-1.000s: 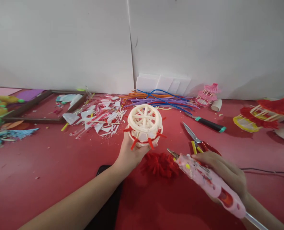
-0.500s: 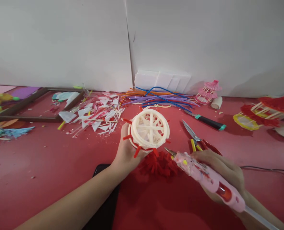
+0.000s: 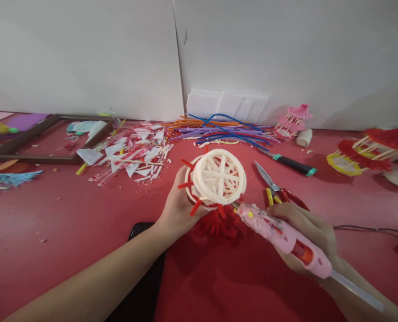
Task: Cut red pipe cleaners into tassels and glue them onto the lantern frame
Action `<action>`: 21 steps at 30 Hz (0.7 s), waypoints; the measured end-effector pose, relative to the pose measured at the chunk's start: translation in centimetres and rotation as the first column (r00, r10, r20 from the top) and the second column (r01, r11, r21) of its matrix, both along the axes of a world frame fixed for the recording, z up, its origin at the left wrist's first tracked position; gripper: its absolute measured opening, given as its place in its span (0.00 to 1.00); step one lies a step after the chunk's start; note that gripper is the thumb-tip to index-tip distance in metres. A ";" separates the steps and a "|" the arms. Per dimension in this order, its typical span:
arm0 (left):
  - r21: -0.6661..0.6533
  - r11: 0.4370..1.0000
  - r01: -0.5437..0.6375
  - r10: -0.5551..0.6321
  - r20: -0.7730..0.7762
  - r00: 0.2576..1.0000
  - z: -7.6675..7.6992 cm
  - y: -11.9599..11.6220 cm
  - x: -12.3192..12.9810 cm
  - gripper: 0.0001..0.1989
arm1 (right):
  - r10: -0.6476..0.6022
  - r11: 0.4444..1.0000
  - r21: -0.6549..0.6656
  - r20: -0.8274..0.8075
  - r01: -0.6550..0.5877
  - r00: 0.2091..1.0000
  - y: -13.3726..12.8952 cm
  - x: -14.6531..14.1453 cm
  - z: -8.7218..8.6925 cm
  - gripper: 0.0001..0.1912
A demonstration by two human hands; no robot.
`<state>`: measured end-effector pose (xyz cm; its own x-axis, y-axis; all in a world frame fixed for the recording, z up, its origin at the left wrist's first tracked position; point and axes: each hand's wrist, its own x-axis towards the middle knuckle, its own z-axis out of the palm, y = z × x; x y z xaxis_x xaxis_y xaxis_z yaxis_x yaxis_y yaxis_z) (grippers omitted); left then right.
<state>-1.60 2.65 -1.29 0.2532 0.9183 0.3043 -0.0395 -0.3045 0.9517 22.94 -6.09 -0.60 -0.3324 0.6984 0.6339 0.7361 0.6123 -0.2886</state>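
Note:
In my left hand (image 3: 177,205) is a round, cream-coloured craft lantern (image 3: 221,176) with a spoked top ring, tilted to the right. Short red sticks poke out around its side, and a red fringe (image 3: 224,226) shows beneath it. My fingers wrap the far side and are partly hidden. My right hand (image 3: 308,230) grips a pink hot glue gun (image 3: 282,239), a clear glue stick (image 3: 356,290) jutting from its back. The gun's nozzle meets the lower right edge of the lantern; whether it touches, I cannot tell.
Scissors (image 3: 269,176) and a utility knife (image 3: 294,165) lie right of the lantern. Pipe cleaners (image 3: 219,132), paper scraps (image 3: 132,154) and a brown frame (image 3: 34,158) line the back. Small pink (image 3: 291,123) and red (image 3: 383,143) paper models stand at right. A black phone-like slab (image 3: 138,277) lies under my left arm.
The lantern has moved slightly right and tipped further over in my left hand. The glue gun's nozzle has come up to the lantern's lower edge, closing the gap between them.

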 end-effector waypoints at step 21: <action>-0.020 0.998 -0.055 0.055 0.021 0.998 -0.2 0.0 -0.1 0.40 | -0.044 0.999 0.018 0.041 0.043 0.998 -0.1 -0.2 0.0 0.05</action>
<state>-1.65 2.64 -1.51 0.1955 0.9366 0.2909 -0.0439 -0.2880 0.9566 22.76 -6.21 -0.56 -0.3281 0.7021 0.6320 0.7735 0.5838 -0.2469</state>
